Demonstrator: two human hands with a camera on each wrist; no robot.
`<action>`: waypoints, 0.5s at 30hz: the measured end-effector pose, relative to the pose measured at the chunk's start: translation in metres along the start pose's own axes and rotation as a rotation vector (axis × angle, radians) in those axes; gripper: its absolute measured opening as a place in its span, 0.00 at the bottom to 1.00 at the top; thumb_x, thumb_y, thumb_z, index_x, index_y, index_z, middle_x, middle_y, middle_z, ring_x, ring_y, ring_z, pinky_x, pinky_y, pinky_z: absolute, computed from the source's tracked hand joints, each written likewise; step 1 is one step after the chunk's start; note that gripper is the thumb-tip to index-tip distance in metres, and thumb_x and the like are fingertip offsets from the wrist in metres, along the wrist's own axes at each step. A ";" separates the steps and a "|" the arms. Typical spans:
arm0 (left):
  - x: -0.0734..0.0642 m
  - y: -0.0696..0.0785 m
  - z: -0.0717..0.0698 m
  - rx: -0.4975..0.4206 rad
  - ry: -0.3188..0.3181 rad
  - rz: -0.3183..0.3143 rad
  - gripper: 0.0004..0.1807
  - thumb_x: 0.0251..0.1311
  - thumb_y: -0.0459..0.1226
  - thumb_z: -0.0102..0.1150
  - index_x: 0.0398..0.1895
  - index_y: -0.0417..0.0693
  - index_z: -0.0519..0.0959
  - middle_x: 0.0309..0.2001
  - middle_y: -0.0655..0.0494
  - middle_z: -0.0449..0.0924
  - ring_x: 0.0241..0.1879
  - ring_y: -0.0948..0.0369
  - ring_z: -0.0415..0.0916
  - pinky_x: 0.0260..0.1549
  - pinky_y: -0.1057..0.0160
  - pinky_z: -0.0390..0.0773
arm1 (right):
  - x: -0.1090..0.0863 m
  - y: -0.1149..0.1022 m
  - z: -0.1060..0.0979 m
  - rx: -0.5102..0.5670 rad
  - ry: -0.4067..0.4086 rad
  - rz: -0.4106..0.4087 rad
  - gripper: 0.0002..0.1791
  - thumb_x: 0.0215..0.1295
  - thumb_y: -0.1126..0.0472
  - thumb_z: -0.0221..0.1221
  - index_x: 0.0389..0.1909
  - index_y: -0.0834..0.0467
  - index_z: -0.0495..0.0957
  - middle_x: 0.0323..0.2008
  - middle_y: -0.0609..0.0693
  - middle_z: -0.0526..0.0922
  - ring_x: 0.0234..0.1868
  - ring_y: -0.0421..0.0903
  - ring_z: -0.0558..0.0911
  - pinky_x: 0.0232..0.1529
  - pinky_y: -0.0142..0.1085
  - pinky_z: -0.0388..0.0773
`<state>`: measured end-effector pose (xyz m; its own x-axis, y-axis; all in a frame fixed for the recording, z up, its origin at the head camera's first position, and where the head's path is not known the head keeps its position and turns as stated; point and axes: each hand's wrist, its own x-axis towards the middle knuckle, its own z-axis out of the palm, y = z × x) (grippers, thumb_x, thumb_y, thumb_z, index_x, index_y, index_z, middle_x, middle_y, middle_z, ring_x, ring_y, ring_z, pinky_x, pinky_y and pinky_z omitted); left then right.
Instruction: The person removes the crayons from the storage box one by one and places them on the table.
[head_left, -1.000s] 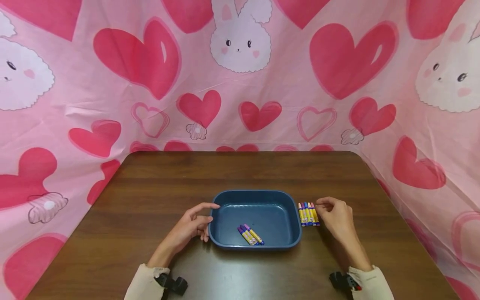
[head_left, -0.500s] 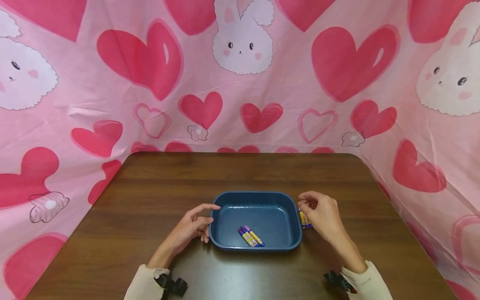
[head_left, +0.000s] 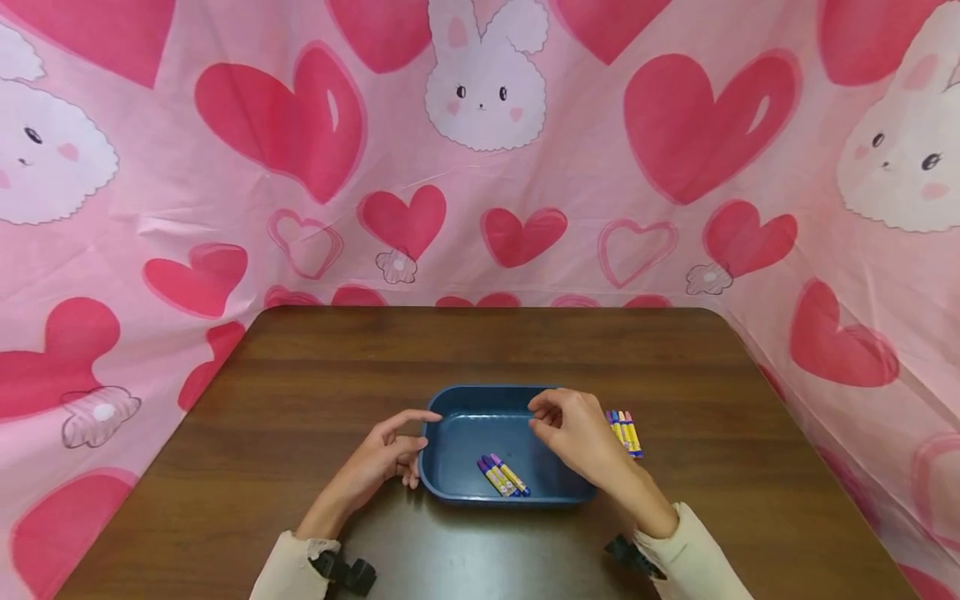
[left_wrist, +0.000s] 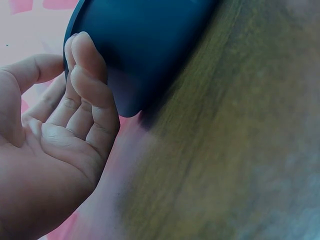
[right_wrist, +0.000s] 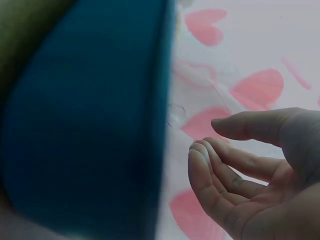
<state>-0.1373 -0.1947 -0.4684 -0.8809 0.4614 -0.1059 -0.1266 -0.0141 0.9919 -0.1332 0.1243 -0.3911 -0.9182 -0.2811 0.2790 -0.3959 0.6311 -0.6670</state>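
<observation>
- Nearest: cream sleeves [head_left: 697, 558] on both forearms, a black camera [head_left: 345, 573] strapped at each wrist.
- Left hand [head_left: 378, 458]: at the tray's left end. Fingers bent, loose, not clenched. Head view puts the index fingertip on the rim, with the thumb close to it; wrist view shows fingers lying against the outer wall. Light contact, a rest more than a firm grasp.
- Right hand [head_left: 581, 433]: hangs over the tray's right end, covering part of rim and wall. Wrist view shows a clear gap between thumb and index fingertip, the other fingers softly bent together. Grip released; nothing seen between the tips. Fingers apart from the tray.
- Tray [head_left: 461, 437]: dark blue, rounded corners, flat on the table, between the two hands.
- Three crayons [head_left: 503, 476]: inside the tray, by the near wall. Side by side, slanted, yellow wrappers, blue ends; two purple tips, one lilac.
- Crayon row [head_left: 627, 434]: on the table outside the tray's right end, upright tips away from the person, lying flat. Yellow wrappers, one blue tip among them. Right hand hides some; full count cannot be told.
- Table [head_left: 337, 358]: dark brown wood grain, under everything.
- Farthest: pink cloth [head_left: 525, 179] with hearts and white rabbits, round the back and sides.
</observation>
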 end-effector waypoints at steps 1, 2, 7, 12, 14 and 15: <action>0.000 0.000 0.000 0.001 0.001 0.001 0.24 0.73 0.38 0.52 0.69 0.43 0.67 0.21 0.49 0.76 0.19 0.57 0.78 0.22 0.64 0.77 | -0.001 -0.001 0.004 0.002 -0.026 -0.001 0.06 0.56 0.70 0.69 0.35 0.61 0.85 0.28 0.45 0.83 0.27 0.37 0.77 0.31 0.29 0.79; 0.000 0.000 0.000 0.002 0.002 0.004 0.24 0.73 0.38 0.52 0.69 0.42 0.67 0.21 0.49 0.76 0.19 0.57 0.77 0.22 0.64 0.77 | -0.001 -0.002 0.007 0.003 -0.052 -0.005 0.07 0.56 0.70 0.69 0.36 0.61 0.85 0.28 0.46 0.83 0.27 0.37 0.77 0.31 0.28 0.79; 0.000 0.001 -0.001 0.010 0.004 0.005 0.23 0.73 0.39 0.52 0.68 0.44 0.68 0.21 0.48 0.76 0.19 0.57 0.78 0.21 0.64 0.77 | -0.004 -0.003 0.023 0.003 -0.152 -0.012 0.07 0.58 0.70 0.68 0.37 0.64 0.85 0.29 0.46 0.83 0.28 0.38 0.78 0.32 0.27 0.78; 0.001 0.001 0.000 0.006 -0.005 0.003 0.23 0.73 0.39 0.52 0.68 0.45 0.69 0.21 0.49 0.76 0.19 0.57 0.78 0.22 0.65 0.77 | -0.006 0.001 0.036 -0.028 -0.201 -0.024 0.06 0.58 0.70 0.67 0.36 0.65 0.85 0.28 0.46 0.83 0.29 0.38 0.78 0.32 0.29 0.78; 0.001 0.001 0.000 0.002 -0.007 0.002 0.23 0.73 0.38 0.52 0.68 0.45 0.68 0.21 0.49 0.76 0.19 0.57 0.78 0.22 0.65 0.77 | -0.007 0.003 0.041 -0.039 -0.213 -0.030 0.06 0.57 0.71 0.66 0.35 0.65 0.85 0.27 0.46 0.83 0.28 0.37 0.77 0.32 0.30 0.78; 0.001 0.001 0.001 0.000 -0.007 0.001 0.23 0.73 0.38 0.52 0.68 0.44 0.68 0.21 0.49 0.76 0.19 0.57 0.78 0.22 0.65 0.77 | -0.008 0.004 0.043 -0.042 -0.220 -0.029 0.05 0.56 0.71 0.65 0.35 0.65 0.85 0.26 0.46 0.82 0.28 0.36 0.77 0.31 0.30 0.78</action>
<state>-0.1380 -0.1937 -0.4675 -0.8777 0.4678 -0.1043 -0.1254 -0.0142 0.9920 -0.1273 0.0976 -0.4259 -0.8835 -0.4477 0.1376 -0.4267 0.6485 -0.6304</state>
